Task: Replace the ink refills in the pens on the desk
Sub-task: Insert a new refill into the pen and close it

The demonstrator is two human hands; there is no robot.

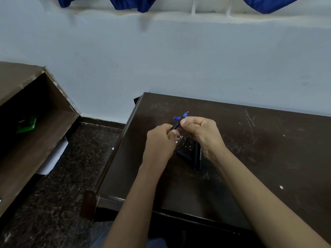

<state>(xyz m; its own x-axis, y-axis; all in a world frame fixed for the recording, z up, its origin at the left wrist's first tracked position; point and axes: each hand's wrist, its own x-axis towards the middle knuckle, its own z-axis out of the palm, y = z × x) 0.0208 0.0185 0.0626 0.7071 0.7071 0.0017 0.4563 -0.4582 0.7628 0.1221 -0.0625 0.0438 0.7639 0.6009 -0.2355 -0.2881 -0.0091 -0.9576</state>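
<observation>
A black pen (176, 125) with a blue tip section runs diagonally between both hands above the dark wooden desk (250, 140). My left hand (159, 140) grips its lower barrel. My right hand (198, 129) pinches the upper part near the blue tip. Behind the pen, several thin blue refills (176, 117) lie on the desk, partly hidden. Two black pens (197, 157) lie side by side below my right hand, and another black pen piece (184, 153) lies to their left.
A brown open shelf unit (35, 122) stands at the left with a green packet (26, 123) inside. White paper (53, 156) leans beneath it. The speckled dark floor (71, 176) separates shelf and desk. A pale blue wall rises behind the desk.
</observation>
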